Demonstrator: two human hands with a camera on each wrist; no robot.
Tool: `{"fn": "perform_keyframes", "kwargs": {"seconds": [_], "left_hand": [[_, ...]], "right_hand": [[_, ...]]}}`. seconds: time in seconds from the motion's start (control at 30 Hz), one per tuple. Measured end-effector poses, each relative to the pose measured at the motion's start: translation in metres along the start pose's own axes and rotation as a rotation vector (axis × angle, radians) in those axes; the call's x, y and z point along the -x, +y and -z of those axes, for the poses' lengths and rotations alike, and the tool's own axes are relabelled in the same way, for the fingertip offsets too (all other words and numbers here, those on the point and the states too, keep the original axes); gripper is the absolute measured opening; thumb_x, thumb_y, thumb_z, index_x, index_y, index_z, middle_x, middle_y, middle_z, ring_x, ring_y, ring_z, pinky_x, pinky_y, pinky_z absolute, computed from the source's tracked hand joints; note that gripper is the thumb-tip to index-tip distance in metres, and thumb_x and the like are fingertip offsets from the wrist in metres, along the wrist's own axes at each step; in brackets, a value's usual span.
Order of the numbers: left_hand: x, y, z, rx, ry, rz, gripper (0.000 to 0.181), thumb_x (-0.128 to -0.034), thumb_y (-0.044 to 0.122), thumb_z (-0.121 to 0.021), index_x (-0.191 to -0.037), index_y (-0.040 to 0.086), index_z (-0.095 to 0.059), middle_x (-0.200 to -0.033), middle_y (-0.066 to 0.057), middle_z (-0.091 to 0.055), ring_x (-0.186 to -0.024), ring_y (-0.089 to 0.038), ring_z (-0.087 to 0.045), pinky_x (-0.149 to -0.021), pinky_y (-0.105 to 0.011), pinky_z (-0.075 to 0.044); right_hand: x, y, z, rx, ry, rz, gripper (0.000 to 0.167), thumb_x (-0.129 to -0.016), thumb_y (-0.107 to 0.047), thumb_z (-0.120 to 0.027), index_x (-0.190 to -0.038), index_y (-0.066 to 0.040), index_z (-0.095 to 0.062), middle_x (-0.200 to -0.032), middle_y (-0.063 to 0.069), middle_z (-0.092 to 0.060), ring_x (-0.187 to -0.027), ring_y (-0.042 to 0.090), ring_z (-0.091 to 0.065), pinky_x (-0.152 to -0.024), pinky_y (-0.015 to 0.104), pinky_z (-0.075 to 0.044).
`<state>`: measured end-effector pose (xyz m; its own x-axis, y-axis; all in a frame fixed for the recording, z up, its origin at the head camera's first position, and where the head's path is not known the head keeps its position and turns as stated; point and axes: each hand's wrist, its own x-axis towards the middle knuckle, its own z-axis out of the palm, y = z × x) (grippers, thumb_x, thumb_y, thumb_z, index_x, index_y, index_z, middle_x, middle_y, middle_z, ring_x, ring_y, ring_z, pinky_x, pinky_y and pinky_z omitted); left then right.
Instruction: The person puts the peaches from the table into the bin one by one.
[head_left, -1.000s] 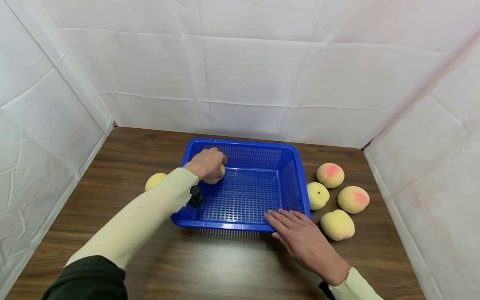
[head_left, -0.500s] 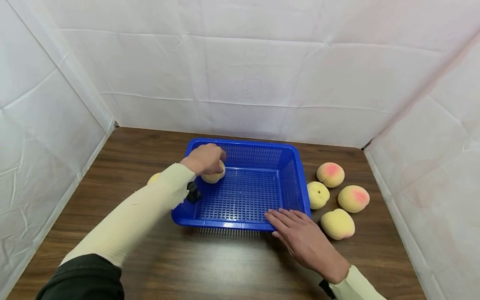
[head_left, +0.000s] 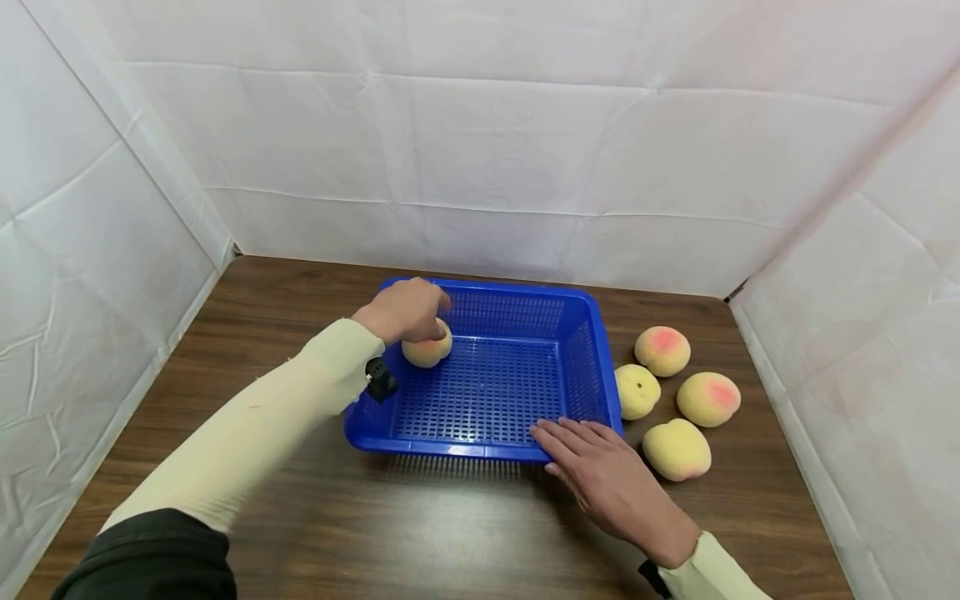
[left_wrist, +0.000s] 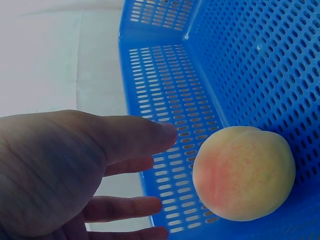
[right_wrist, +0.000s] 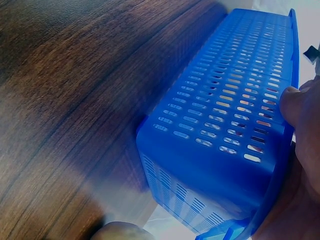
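In the blue plastic basket [head_left: 480, 452], one peach [head_left: 424, 350] lies in the left part. Over it hovers my left hand [head_left: 403, 310]. The left wrist view shows that hand [left_wrist: 55, 165] with its thumb and fingers spread and a gap between them and the blushed peach [left_wrist: 243, 173]. My right hand [head_left: 611, 483] rests across the near right corner of the basket, fingers straight over the rim. In the right wrist view, its thumb [right_wrist: 294, 105] touches the basket rim beside the perforated wall [right_wrist: 220, 95].
To the right of the basket, several peaches [head_left: 677, 450] sit on the brown wooden table [head_left: 442, 533]. The nearest one to it, a yellow peach [head_left: 637, 392], is close against the basket's right side. White sheeting [head_left: 495, 142] encloses the table at the back and sides.
My left hand has let go of the peach in the basket and moved up and left off it. The peach left of the basket is now hidden behind the sleeve. My right hand stays put.
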<state>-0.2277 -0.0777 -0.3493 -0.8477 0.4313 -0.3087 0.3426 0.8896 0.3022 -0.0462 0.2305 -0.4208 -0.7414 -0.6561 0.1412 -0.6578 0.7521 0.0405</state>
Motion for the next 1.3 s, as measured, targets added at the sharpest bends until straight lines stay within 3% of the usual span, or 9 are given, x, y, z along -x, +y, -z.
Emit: {"fn": "perform_keyframes", "kwargs": {"seconds": [0.23,0.6,0.87,1.07,1.3], "left_hand": [[0.005,-0.002,0.008,-0.011,0.024,0.005,0.049,-0.0991,0.024,-0.069,-0.145,0.009,-0.062,-0.15,-0.012,-0.062,-0.138,-0.035,-0.059,-0.111,-0.05,-0.052],[0.02,-0.019,0.025,-0.02,0.071,0.037,0.053,-0.0961,0.027,-0.074,-0.144,0.007,-0.063,-0.148,-0.014,-0.062,-0.14,-0.036,-0.056,-0.113,-0.052,-0.049],[0.041,-0.045,0.034,-0.038,0.073,0.04,0.059,-0.094,0.027,-0.077,-0.145,0.003,-0.06,-0.147,-0.019,-0.062,-0.138,-0.039,-0.056,-0.113,-0.055,-0.048],[0.058,-0.07,0.038,0.016,0.052,0.099,0.067,-0.093,0.028,-0.078,-0.15,0.002,-0.053,-0.153,-0.023,-0.055,-0.142,-0.045,-0.051,-0.113,-0.06,-0.046],[0.076,-0.099,0.041,0.02,0.044,0.164,0.073,-0.0911,0.029,-0.079,-0.153,0.003,-0.049,-0.156,-0.028,-0.049,-0.142,-0.05,-0.048,-0.112,-0.065,-0.043]], "right_hand": [[-0.002,0.001,0.0,-0.006,-0.01,-0.001,0.048,-0.104,-0.034,-0.063,-0.15,-0.02,-0.058,-0.148,-0.001,-0.065,-0.133,0.024,-0.065,-0.11,0.046,-0.051],[-0.003,0.002,-0.002,-0.007,-0.016,-0.002,0.048,-0.104,-0.034,-0.063,-0.15,-0.02,-0.057,-0.148,-0.002,-0.064,-0.133,0.024,-0.064,-0.111,0.046,-0.051],[-0.003,0.002,-0.001,-0.002,-0.017,-0.007,0.049,-0.104,-0.034,-0.064,-0.15,-0.02,-0.058,-0.148,-0.002,-0.065,-0.133,0.024,-0.065,-0.11,0.046,-0.051],[-0.002,0.002,0.0,0.005,-0.016,-0.02,0.048,-0.104,-0.034,-0.064,-0.15,-0.02,-0.058,-0.146,-0.002,-0.066,-0.132,0.023,-0.065,-0.11,0.046,-0.052],[-0.003,0.001,-0.001,-0.004,-0.025,-0.021,0.048,-0.104,-0.034,-0.063,-0.15,-0.02,-0.058,-0.147,-0.001,-0.066,-0.133,0.024,-0.065,-0.11,0.047,-0.051]]}}
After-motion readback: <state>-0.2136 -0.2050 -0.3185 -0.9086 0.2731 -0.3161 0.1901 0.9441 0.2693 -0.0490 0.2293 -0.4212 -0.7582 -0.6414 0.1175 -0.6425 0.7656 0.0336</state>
